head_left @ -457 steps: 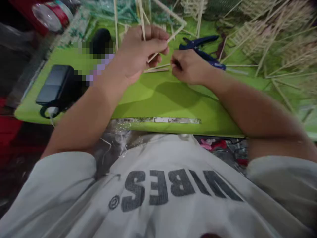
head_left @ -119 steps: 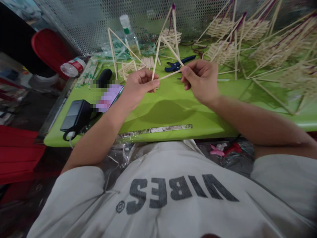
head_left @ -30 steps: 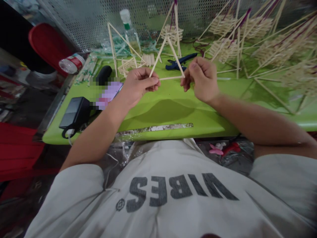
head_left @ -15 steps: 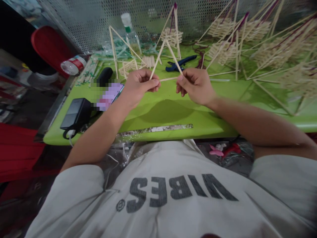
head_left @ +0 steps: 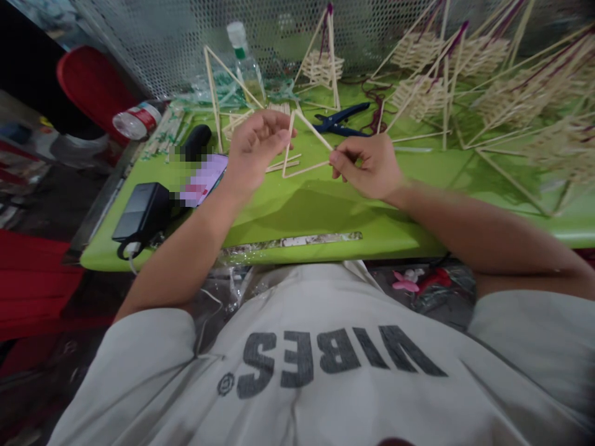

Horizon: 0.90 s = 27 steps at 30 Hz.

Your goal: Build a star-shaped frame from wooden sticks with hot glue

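Note:
A small triangle of thin wooden sticks (head_left: 307,144) hangs tilted just above the green table (head_left: 325,204). My right hand (head_left: 367,167) pinches the triangle's right corner between thumb and fingertips. My left hand (head_left: 255,147) hovers beside the triangle's left side with its fingers loosely spread and nothing in them; it is slightly blurred. Two loose sticks (head_left: 283,165) lie on the table under the triangle, just right of my left hand.
Blue pliers (head_left: 341,120) lie behind the hands. A phone (head_left: 204,179), a black adapter (head_left: 142,209) and a black cylinder (head_left: 195,140) sit at the left. A clear bottle (head_left: 242,54) and several stick frames (head_left: 465,68) stand along the mesh wall. A metal strip (head_left: 288,241) lies along the near edge.
My left hand has let go of the triangle's left corner and opened. My right hand has lowered the triangle toward the table and tilted it.

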### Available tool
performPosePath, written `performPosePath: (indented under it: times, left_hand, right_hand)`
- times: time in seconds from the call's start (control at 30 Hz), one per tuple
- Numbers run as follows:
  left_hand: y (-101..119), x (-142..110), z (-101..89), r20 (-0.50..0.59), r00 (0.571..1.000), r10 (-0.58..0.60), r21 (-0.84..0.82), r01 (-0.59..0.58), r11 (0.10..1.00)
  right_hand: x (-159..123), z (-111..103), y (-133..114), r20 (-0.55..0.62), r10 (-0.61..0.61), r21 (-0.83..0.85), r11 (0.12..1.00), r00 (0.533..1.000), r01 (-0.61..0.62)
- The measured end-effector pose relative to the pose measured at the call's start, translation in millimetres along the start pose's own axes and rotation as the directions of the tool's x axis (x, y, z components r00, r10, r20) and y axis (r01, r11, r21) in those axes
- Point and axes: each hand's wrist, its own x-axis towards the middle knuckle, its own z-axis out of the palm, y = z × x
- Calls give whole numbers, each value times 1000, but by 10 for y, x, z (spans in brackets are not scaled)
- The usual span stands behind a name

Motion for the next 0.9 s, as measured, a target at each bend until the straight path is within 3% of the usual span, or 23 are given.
performPosePath:
  times: [0.17,0.47,0.63,0.77,0.9]
  left_hand:
    - [58,-20,2,-43,997,63,114,-58,992]
    - [31,10,-16,-61,985,162,174,-150,973]
    - [-48,37,-45,-68,978,197,120,-188,975]
    - [-135,102,-40,-148,966,212,19,-212,977]
    - [-138,152,-82,-202,974,98,-125,-125,984]
  right_hand:
    - [-16,-13,-44,86,34,56,998,996,-39]
    - [-17,-23,-43,111,-42,-155,986,993,59]
    - [-2,-29,-22,119,-80,-234,966,990,106]
    - [20,-38,48,133,-168,-281,939,977,200]
    - [34,-50,99,129,-203,-294,927,971,233]
